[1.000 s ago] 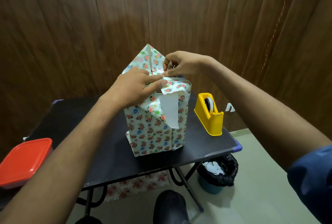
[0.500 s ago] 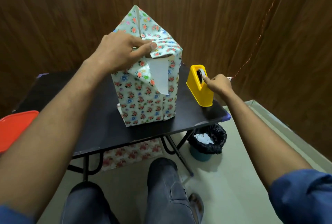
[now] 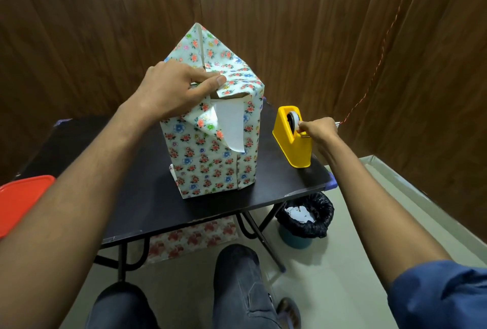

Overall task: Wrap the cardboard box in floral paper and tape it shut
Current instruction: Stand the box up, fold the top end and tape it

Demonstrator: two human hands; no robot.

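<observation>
Risk: the folded top flap could spring open if the pinning thumb slips; tape may tear short.
Left hand (image 3: 174, 88): thumb and fingers pressing the folded floral paper atop the tall floral-wrapped cardboard box (image 3: 213, 141), mid-table.
Right hand (image 3: 317, 130): fingertips pinching tape at the yellow plastic tape dispenser (image 3: 292, 138) (right of the box).

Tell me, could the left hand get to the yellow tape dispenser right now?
Probably not freely: the left hand is pressing the floral paper down on the box, which stands between it and the tape dispenser.
</observation>
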